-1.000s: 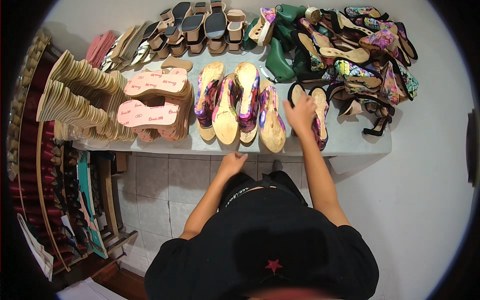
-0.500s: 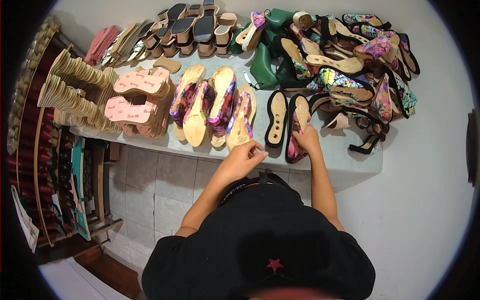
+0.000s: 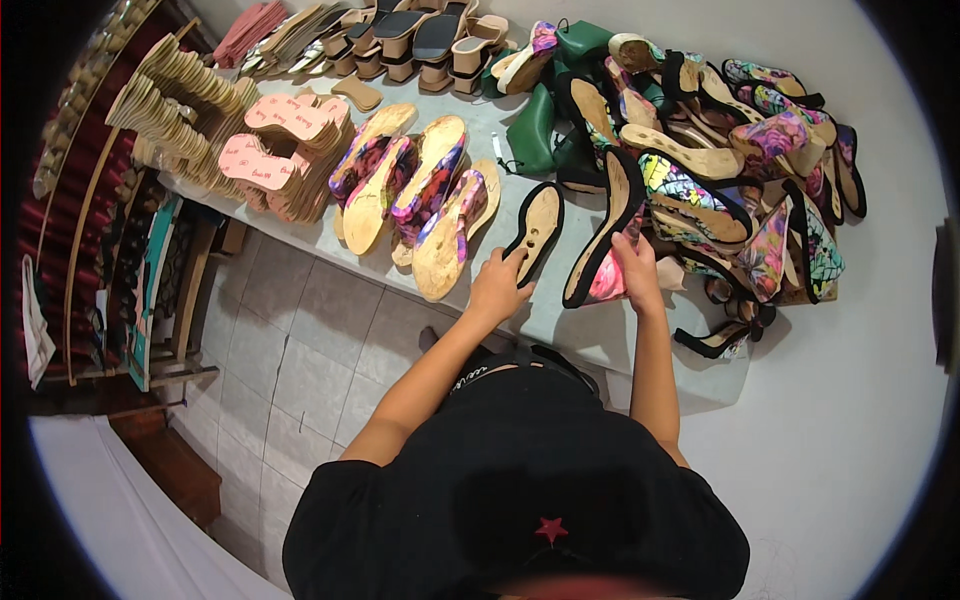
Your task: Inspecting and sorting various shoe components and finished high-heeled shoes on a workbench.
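Note:
My right hand [image 3: 638, 272] holds a floral wedge shoe base [image 3: 604, 278] with a black-bordered edge, tilted up on its side above the table. My left hand [image 3: 499, 287] is closed around the near end of a second black-bordered wedge base [image 3: 543, 222], whose tan top with small holes faces up. Its underside is hidden. Left of that hand lie several purple-and-blue floral wedge bases [image 3: 432, 178] with bare tan tops. Beside my right hand, a heap of mixed floral wedge bases [image 3: 697, 195] spreads to the right.
The pale table [image 3: 560, 325] ends just in front of me. At its left stand stacked pink-topped insoles [image 3: 255, 165] and thin tan soles [image 3: 165, 110]. Green wedges [image 3: 535, 130] and block-heeled black-and-beige soles [image 3: 400, 45] sit farther back. A rack [image 3: 150, 290] stands left, beyond tiled floor [image 3: 300, 370].
My right hand has raised its wedge base and tipped it onto its side. My left hand has moved onto the other black-bordered base, now slanted. The whole view has turned slightly.

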The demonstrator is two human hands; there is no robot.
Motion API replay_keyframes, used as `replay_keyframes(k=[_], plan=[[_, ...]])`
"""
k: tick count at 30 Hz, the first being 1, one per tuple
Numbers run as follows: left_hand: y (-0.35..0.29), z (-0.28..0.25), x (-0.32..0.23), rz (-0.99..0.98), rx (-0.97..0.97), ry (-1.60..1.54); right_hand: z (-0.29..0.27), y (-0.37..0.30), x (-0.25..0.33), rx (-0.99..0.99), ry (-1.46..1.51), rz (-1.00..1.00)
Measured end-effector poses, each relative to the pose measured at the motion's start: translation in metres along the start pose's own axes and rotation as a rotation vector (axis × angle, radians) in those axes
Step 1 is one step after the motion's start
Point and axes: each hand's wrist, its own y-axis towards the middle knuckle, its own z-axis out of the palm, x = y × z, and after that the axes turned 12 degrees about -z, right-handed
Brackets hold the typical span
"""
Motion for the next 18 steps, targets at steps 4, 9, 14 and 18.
replay_keyframes(k=[4,9,14,18], plan=[[-0.008,-0.008,-0.007,-0.073,-0.027,0.014,-0.005,0.001,0.001,0.076,-0.050,-0.008],[-0.033,-0.055,-0.046,-0.022,-0.033,0.082,-0.018,0.005,-0.001,0.042,0.048,-0.116],[-0.012,-0.096,-0.054,0.184,0.205,-0.053,-0.030,0.005,-0.004,0.036,0.091,-0.124],[0.038,-0.105,-0.065,0.316,0.504,0.231,-0.028,0.001,0.001,0.049,0.097,-0.120]])
